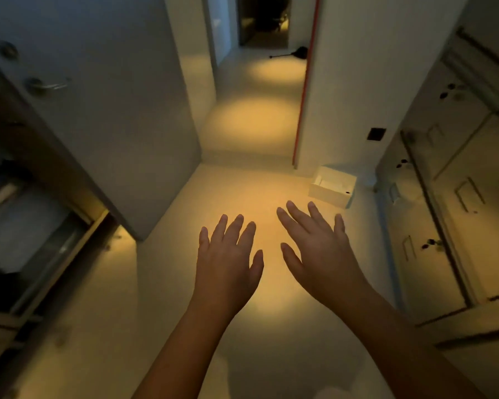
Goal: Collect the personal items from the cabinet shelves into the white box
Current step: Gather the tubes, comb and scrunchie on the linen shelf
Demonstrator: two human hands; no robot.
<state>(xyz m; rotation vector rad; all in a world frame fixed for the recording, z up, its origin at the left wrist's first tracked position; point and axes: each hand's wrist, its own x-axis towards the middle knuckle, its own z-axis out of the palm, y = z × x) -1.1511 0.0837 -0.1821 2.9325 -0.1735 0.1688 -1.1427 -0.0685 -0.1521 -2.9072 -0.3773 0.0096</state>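
Hands first: the left hand (228,263) and the right hand (320,254) are both stretched out palm-down over the floor (242,133), fingers wide and straight, holding nothing. The white box (329,195) sits on the floor at about 1 o'clock from the right hand, close against a wall corner, its top open.

Nothing appears to have been gathered yet, so the risks lie ahead. The light is dim and amber, and small things taken from dark shelves could easily be missed or fumbled. The box is low and looks small; anything released from standing height may bounce out or land beside it. The open cabinet (41,240) at 9 o'clock juts its edge toward the walkway, a likely place to knock an arm when turning with full hands.

Much is unclear. The cabinet's shelves are blurred and shadowed, so I cannot tell what lies on them. The box's inside is mostly hidden by its near wall. At 3 o'clock, pale panels (458,197) carry dark spots that could be knobs, objects or reflections. A dark object (297,51) lies down the corridor at 12 o'clock, unidentifiable.
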